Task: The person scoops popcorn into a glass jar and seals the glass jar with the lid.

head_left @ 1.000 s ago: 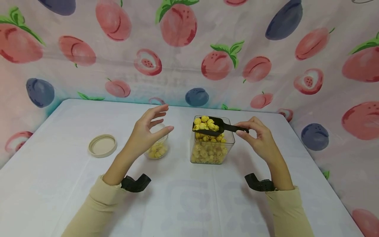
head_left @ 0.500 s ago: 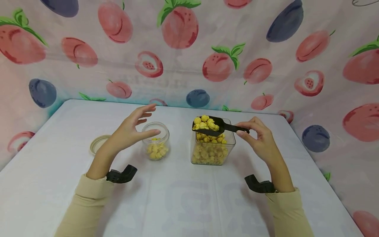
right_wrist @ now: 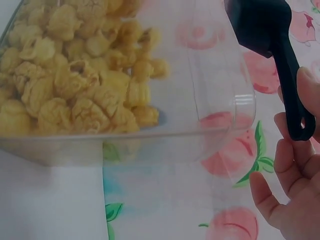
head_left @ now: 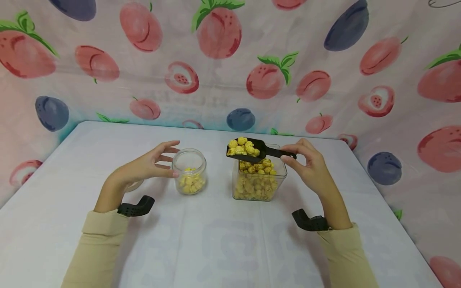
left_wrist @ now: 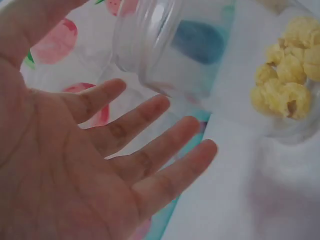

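My right hand (head_left: 306, 166) pinches the handle of a black scoop (head_left: 266, 151), which is heaped with yellow popcorn (head_left: 243, 147). The scoop hangs over the left part of a clear square container (head_left: 277, 176) that also holds popcorn. In the right wrist view, thumb and fingers close around the end of the scoop handle (right_wrist: 292, 85). My left hand (head_left: 144, 164) stands at the left side of a clear round jar (head_left: 189, 162), fingers spread and thumb near its rim. Popcorn (left_wrist: 285, 75) lies in the bottom of the jar, seen in the left wrist view.
A round lid (head_left: 134, 186) lies on the white table (head_left: 223, 240) at the left, mostly hidden behind my left wrist. A fruit-patterned cloth (head_left: 216, 92) hangs behind the table and along its sides.
My left hand has moved left and down, from in front of the jar to its left side. The scoop with its popcorn has shifted slightly left and up in my right hand.
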Demonstrator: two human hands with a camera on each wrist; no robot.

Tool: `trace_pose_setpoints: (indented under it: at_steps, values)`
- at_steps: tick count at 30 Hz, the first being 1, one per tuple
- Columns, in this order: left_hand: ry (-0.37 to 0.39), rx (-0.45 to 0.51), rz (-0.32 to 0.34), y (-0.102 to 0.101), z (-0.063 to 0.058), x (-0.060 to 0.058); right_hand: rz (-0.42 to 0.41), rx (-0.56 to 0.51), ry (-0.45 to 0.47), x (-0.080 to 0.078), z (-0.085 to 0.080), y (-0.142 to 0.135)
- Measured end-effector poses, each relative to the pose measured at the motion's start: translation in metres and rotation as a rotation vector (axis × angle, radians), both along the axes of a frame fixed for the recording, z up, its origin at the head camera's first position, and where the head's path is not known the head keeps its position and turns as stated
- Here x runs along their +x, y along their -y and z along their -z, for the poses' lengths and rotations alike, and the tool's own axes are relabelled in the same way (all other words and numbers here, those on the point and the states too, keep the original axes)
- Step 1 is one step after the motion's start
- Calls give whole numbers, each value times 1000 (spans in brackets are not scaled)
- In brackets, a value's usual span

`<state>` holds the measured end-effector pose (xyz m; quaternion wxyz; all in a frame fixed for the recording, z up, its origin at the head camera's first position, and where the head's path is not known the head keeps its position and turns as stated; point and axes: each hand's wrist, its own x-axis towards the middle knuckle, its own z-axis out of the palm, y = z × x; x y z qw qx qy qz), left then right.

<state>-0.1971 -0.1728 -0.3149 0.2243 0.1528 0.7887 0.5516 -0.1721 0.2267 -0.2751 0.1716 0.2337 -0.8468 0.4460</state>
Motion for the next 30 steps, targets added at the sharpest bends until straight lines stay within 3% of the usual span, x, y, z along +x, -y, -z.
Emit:
trace_pose_setpoints:
  at_steps: [6, 10, 18, 30]
  values:
    - [89, -39, 14, 4, 11, -2, -23, -20, -2, -10, 6, -1]
    - [64, -48, 29, 5, 20, -4, -51, -32, -1, -13, 8, 0]
    - [3, 21, 59, 6, 32, -5, -86, -28, 3, -13, 7, 8]
    - [13, 34, 45, 4, 35, -5, -106, 42, 34, -15, 8, 21]
